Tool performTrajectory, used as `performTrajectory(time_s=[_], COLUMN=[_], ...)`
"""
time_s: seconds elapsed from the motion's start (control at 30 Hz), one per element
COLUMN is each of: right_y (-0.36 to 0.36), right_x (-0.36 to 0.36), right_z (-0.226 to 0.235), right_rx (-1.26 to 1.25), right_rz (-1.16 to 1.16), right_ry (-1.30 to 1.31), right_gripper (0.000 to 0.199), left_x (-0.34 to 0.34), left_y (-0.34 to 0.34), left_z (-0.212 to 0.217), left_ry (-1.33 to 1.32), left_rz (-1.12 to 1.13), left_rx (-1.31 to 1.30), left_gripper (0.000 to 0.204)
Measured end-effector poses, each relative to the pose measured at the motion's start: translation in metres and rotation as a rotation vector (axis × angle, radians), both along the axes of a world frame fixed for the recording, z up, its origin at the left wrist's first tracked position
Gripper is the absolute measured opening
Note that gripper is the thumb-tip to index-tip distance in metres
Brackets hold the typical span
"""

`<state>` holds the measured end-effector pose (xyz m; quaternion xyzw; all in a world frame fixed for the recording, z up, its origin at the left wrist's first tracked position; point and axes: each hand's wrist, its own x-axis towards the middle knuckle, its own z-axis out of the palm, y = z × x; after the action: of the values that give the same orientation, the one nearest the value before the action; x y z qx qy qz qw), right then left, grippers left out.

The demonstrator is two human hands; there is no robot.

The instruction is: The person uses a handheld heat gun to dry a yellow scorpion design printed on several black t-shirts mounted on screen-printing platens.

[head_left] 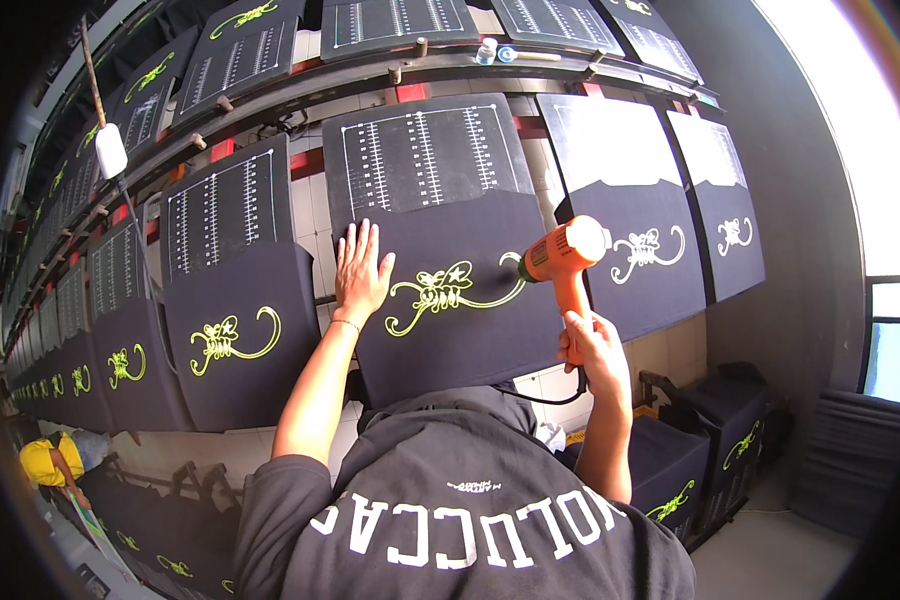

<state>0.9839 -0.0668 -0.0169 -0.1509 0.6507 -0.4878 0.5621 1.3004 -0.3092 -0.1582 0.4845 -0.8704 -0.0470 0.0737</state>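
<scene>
My right hand is closed around the handle of an orange heat gun. Its dark nozzle points left at the curled right end of a neon yellow-green print. That print lies on a dark fabric panel spread over the lower part of a black board with white ruled marks. Flat on the panel's upper left edge rests my left hand, fingers stretched out. A black cord runs from the gun's handle toward my body.
Similar boards with printed dark panels stand on both sides, such as a left panel and a right panel. Behind them runs a metal rail with a small bottle. A white box hangs upper left. A person in yellow works lower left.
</scene>
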Motion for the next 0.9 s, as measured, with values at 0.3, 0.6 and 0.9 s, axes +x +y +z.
performTrajectory(time_s=[0.3,0.6,0.9], right_y=[0.007,0.018,0.038], right_x=[0.007,0.004,-0.006], right_z=[-0.001,0.008,-0.003], right_rx=[0.02,0.001,-0.049], right_rz=[-0.02,-0.002,-0.041], right_ry=[0.033,-0.006,-0.154], right_gripper=[0.03,0.03,0.03], left_x=[0.0,0.003,0.007], left_y=[0.01,0.022,0.047], left_z=[0.0,0.001,0.004], left_ry=[0.032,0.058,0.058], left_rz=[0.019,0.018,0.093], left_rx=[0.009,-0.001,0.009], left_gripper=[0.061,0.059,0.057])
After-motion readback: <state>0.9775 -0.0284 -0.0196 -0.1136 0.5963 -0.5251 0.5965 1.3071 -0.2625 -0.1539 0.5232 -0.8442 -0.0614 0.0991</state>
